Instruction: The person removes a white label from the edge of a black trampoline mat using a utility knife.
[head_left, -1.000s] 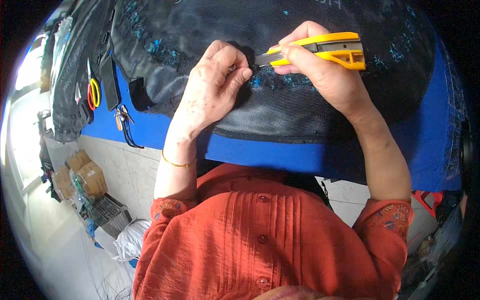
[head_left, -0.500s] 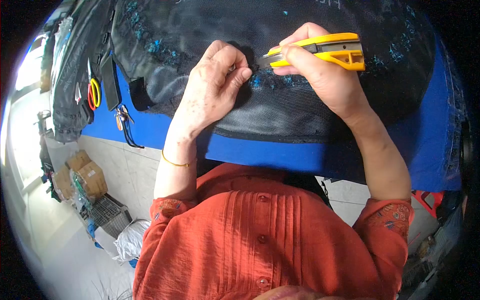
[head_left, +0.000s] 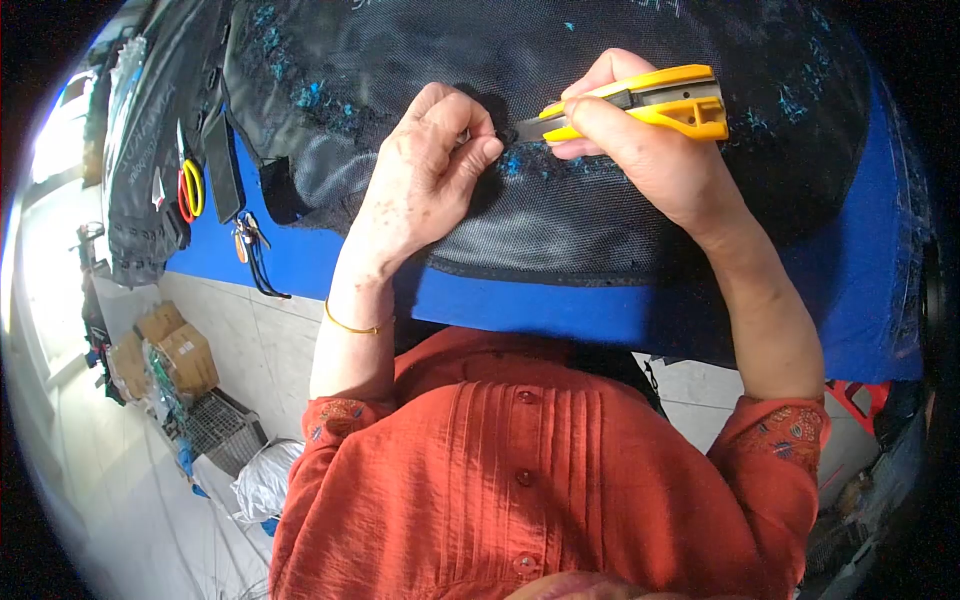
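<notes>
My right hand [head_left: 645, 140] is wrapped round a yellow utility knife [head_left: 680, 100] whose blade points left. Thumb and fingers of my left hand [head_left: 435, 165] are pinched together on the black mesh fabric [head_left: 560, 235], close to the blade tip. Right there, a small dark tuft sits between the fingertips and the blade. Frayed blue threads [head_left: 512, 163] show on the mesh just below the blade, and more blue bits are scattered to both sides. Whether the blade edge touches the fabric, I cannot tell.
The mesh lies on a blue-covered table [head_left: 560, 310]. To the left are red-and-yellow scissors [head_left: 190, 188], a dark flat phone-like object [head_left: 224, 165] and keys on a black cord [head_left: 248, 240]. Cardboard boxes [head_left: 185, 355] and a grey crate [head_left: 222, 432] stand on the floor.
My right hand and the knife have shifted slightly down, with the blade still beside my left fingertips. My left hand stays pinched in nearly the same place.
</notes>
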